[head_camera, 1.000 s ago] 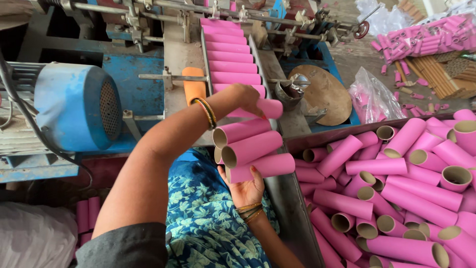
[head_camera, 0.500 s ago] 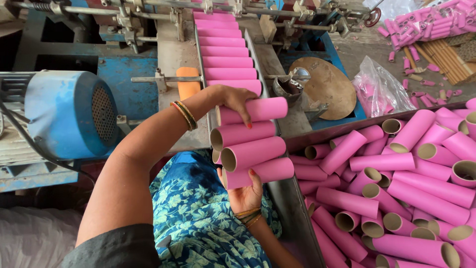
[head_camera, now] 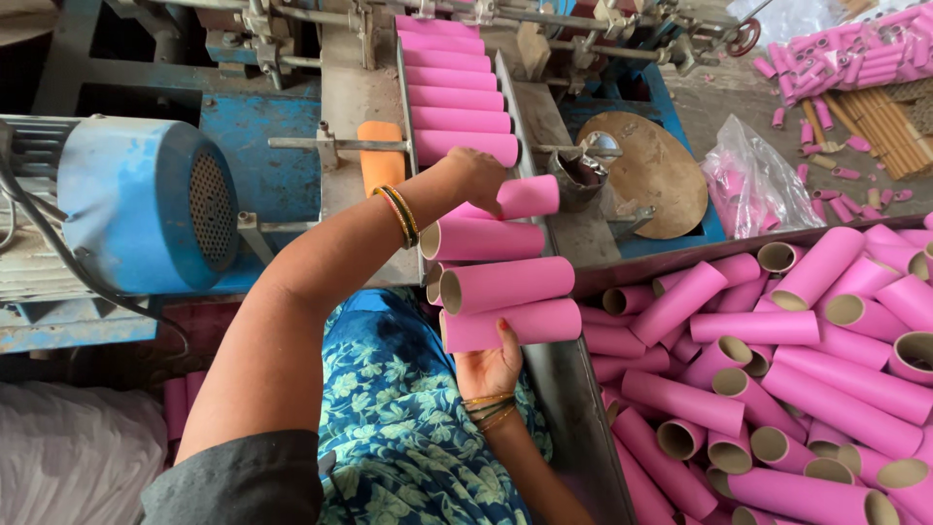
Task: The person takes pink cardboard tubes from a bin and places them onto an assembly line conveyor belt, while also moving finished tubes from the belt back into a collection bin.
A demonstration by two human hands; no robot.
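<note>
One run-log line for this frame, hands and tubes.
left hand: top of stacked pink cardboard tubes | right hand: supporting stack from below | grey metal feed chute: tube row | bin: loose tubes

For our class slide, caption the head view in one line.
Left hand and right hand carry stacked pink tubes toward a machine chute.

Pink tubes (head_camera: 505,284) with tan insides, a blue motor (head_camera: 146,214), an orange roller (head_camera: 381,156), blue floral-print cloth (head_camera: 408,408), perhaps gold-and-black bangles (head_camera: 398,216).

Pink tubes (head_camera: 457,97) on machine chute (head_camera: 505,83)
</note>
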